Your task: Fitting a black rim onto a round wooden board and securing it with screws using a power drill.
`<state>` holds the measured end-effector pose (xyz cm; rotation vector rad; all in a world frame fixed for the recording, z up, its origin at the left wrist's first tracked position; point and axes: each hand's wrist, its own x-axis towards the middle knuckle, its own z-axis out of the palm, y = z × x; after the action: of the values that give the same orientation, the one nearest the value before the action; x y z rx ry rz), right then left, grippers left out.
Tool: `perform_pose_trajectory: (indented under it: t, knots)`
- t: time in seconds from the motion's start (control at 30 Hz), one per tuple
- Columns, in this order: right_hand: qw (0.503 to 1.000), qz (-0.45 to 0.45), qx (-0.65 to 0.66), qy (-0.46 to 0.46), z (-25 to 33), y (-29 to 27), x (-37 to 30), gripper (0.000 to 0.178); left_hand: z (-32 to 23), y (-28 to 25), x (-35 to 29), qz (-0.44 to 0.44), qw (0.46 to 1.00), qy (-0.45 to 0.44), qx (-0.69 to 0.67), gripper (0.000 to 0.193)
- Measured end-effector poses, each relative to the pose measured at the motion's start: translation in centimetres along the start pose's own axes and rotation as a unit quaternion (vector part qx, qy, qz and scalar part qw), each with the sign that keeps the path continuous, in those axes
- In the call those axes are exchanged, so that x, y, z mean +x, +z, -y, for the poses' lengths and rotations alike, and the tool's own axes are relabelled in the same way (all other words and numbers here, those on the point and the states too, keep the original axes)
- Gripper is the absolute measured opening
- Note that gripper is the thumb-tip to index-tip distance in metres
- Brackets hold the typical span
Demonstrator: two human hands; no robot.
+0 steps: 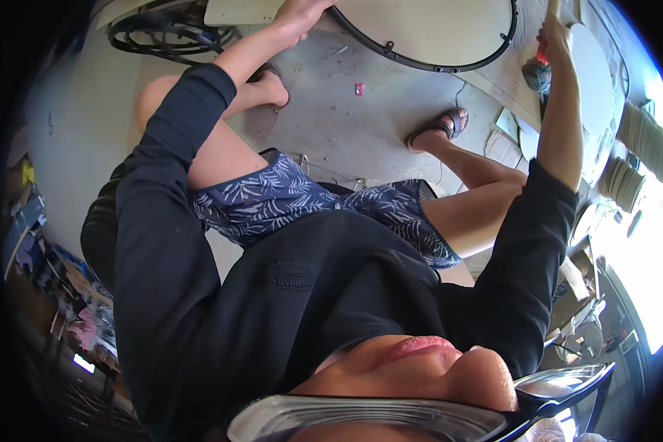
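Note:
My left hand (299, 19) reaches to the top edge of the picture. Its closed fingers meet the black rim of a large round frame (442, 69) with a cream panel inside; the fingertips are partly cut off. Small black clips sit along that rim. At the upper right, my right hand (557, 38) is closed around a tool with a red part (542, 53) and a rounded dark grey end (538, 75). Its exact kind is unclear. A pale wooden strip (555, 9) shows just beyond this hand.
Several black hoops (171, 31) lie at the upper left. A small red packet (359, 89) is on the grey floor between my sandalled feet. To the right stand a pale round panel (593, 96) and stacks of beige discs (644, 144). Clutter (62, 295) fills the left side.

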<state>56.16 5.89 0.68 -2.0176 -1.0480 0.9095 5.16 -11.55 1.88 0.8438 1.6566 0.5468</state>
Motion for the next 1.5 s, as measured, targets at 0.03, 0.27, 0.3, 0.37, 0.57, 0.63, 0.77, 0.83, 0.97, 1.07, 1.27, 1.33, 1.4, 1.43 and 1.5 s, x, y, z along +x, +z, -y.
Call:
perform_pose_trajectory:
  t: [0.03,0.27,0.3,0.37,0.57,0.63,0.77,0.83,0.97,1.07,1.27,1.33,1.4,1.43,1.5]
  knots:
    - [0.997,0.000,0.069,-0.018,1.1,-0.6,-2.4,0.035,0.4,-0.4,0.4,-0.004,1.000,-0.005,-0.003,0.037]
    - [0.993,0.094,0.003,-0.068,2.6,-3.5,-30.6,0.038,2.4,0.8,4.0,0.104,0.987,0.001,-0.126,0.040]
    - [0.994,0.098,0.011,-0.045,2.2,-1.7,-34.7,0.035,3.3,0.3,4.2,0.109,0.980,-0.023,-0.163,0.039]
    - [0.990,0.135,0.044,-0.016,-0.5,-0.6,-39.5,0.031,3.4,0.7,4.7,0.124,0.970,-0.041,-0.205,0.039]
    - [0.985,0.167,-0.002,-0.041,-3.1,2.8,-44.9,0.039,2.8,2.0,4.6,0.035,0.973,-0.052,-0.220,0.039]
    - [0.985,0.165,-0.005,-0.040,-3.2,3.5,-45.3,0.038,2.5,2.3,4.2,0.034,0.972,-0.045,-0.226,0.038]
    - [0.985,0.168,-0.024,-0.034,-3.9,4.3,-44.8,0.045,1.7,2.1,4.3,0.043,0.974,-0.041,-0.219,0.036]
    - [0.983,0.166,-0.039,-0.065,-4.6,4.9,-44.3,0.046,2.4,1.7,4.3,0.046,0.976,-0.042,-0.210,0.036]
    - [0.984,0.168,-0.047,-0.043,-3.6,6.1,-44.4,0.044,3.6,-0.4,5.1,0.102,0.983,-0.021,-0.152,0.043]
    - [0.984,0.167,-0.035,-0.039,-3.7,5.3,-44.8,0.044,3.1,0.2,3.5,0.151,0.972,-0.019,-0.181,0.039]
    - [0.978,0.148,-0.090,-0.117,-3.1,5.8,-45.1,0.048,2.0,0.4,3.3,0.128,0.973,-0.011,-0.191,0.039]
    - [0.972,0.153,-0.133,-0.115,-2.3,6.0,-44.4,0.049,1.9,0.6,3.1,0.122,0.973,-0.014,-0.197,0.039]
    - [0.976,0.176,-0.111,-0.072,-0.3,5.8,-44.8,0.047,2.3,0.0,4.0,0.122,0.972,-0.013,-0.198,0.039]
    - [0.978,0.161,-0.090,-0.101,-0.1,5.5,-45.1,0.047,2.3,0.2,4.2,0.129,0.971,-0.012,-0.200,0.040]
    - [0.977,0.138,-0.097,-0.130,-0.6,5.6,-45.1,0.046,2.7,0.1,4.4,0.120,0.972,-0.012,-0.204,0.040]
